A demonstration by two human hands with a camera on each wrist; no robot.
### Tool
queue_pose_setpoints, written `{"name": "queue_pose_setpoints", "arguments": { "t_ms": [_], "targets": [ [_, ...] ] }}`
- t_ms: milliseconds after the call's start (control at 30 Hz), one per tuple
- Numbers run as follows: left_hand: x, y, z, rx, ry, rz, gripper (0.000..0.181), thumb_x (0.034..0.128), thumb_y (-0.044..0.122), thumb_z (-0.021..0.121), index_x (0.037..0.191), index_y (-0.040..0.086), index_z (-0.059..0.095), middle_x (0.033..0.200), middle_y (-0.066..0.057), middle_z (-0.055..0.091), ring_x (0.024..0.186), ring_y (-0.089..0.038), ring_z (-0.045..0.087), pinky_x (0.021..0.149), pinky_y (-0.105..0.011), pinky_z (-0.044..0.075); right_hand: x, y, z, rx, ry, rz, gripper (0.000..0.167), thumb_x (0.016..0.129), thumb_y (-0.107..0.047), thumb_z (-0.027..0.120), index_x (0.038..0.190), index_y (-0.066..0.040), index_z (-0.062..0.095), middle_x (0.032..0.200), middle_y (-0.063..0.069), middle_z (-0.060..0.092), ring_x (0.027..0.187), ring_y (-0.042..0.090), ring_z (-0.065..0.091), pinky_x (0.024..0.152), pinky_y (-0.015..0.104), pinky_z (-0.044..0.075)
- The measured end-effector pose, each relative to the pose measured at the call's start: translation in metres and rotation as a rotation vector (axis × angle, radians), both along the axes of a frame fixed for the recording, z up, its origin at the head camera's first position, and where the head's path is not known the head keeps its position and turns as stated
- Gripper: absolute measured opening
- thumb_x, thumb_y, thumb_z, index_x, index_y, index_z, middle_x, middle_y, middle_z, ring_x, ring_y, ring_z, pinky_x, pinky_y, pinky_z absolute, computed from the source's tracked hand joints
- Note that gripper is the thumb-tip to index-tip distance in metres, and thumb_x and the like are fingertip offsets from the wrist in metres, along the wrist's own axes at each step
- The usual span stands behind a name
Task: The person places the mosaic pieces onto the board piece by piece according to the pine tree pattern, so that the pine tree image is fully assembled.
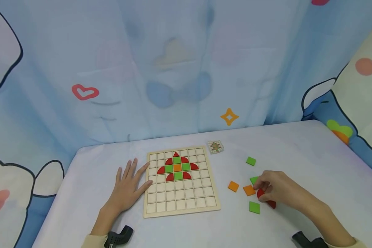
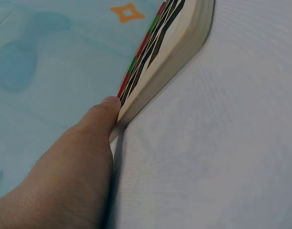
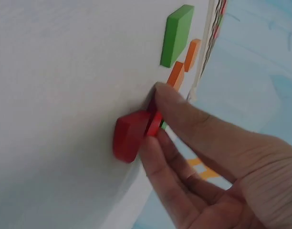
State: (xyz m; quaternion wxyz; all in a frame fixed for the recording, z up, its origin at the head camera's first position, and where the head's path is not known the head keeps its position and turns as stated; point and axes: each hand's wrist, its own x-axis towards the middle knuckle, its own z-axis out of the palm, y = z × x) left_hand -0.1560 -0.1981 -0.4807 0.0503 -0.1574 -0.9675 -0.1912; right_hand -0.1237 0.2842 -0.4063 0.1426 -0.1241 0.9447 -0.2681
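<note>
A wooden grid board lies on the table with a pattern of red, green and orange pieces in its upper half. My left hand rests at its left edge, fingers spread and straight; the left wrist view shows the thumb against the board's side. To the right of the board, my right hand pinches a red piece between thumb and fingertips, low over the table. Another red piece lies right beside it. The held piece's full shape is hidden by the fingers.
Around the right hand lie orange squares and green squares, one partly behind the fingers. Farther back is another green square. A small pattern card sits near the board's upper right corner. A printed curtain hangs behind the table.
</note>
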Motion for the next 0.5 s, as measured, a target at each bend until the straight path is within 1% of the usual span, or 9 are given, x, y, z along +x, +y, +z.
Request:
{"name": "queue_pose_setpoints", "arguments": {
  "t_ms": [100,167,267,367,500],
  "targets": [
    [-0.0015,0.001,0.0002,-0.006,0.002,-0.002,0.071,0.1007,0.051,0.06,0.161,0.018,0.043,0.171,-0.024,0.021,0.158,-0.047,0.012,0.122,-0.072,0.003,-0.0004,-0.0035,0.0014,0.023,-0.03,-0.053,0.026,0.076,-0.002,0.091,0.097,-0.003,0.076,0.087,-0.003,0.067,0.079,0.016,0.059,0.07,0.029,0.058],
    [-0.0017,0.0014,0.0005,-0.01,0.0,-0.002,0.071,0.1009,0.052,0.06,0.161,0.018,0.043,0.171,-0.024,0.021,0.158,-0.047,0.012,0.122,-0.072,0.003,-0.0004,-0.0056,0.0021,0.04,-0.036,-0.077,0.026,0.076,-0.002,0.092,0.096,-0.002,0.076,0.086,-0.002,0.067,0.079,0.016,0.058,0.071,0.03,0.058],
    [-0.0007,0.0014,0.0014,-0.01,-0.003,0.002,0.071,0.1007,0.051,0.06,0.161,0.017,0.044,0.17,-0.024,0.022,0.158,-0.048,0.012,0.122,-0.072,0.003,-0.0001,-0.0081,0.003,0.053,-0.035,-0.097,0.025,0.075,-0.002,0.092,0.094,-0.003,0.075,0.084,-0.002,0.067,0.077,0.016,0.057,0.07,0.03,0.057],
    [0.0011,0.0015,0.0029,-0.004,-0.001,0.006,0.071,0.1002,0.05,0.061,0.16,0.017,0.045,0.17,-0.025,0.023,0.157,-0.049,0.013,0.121,-0.073,0.004,0.0009,-0.0083,0.0038,0.041,-0.045,-0.108,0.024,0.075,-0.002,0.092,0.092,-0.003,0.076,0.083,-0.002,0.067,0.077,0.017,0.057,0.069,0.029,0.057],
    [0.0017,0.0021,0.0046,0.001,0.003,0.001,0.07,0.1,0.05,0.061,0.16,0.016,0.046,0.17,-0.026,0.023,0.157,-0.049,0.014,0.121,-0.073,0.004,0.0041,-0.0038,0.0049,0.044,-0.046,-0.126,0.019,0.078,-0.005,0.091,0.087,-0.007,0.075,0.082,-0.001,0.064,0.077,0.017,0.054,0.065,0.028,0.052]
  ]
}}
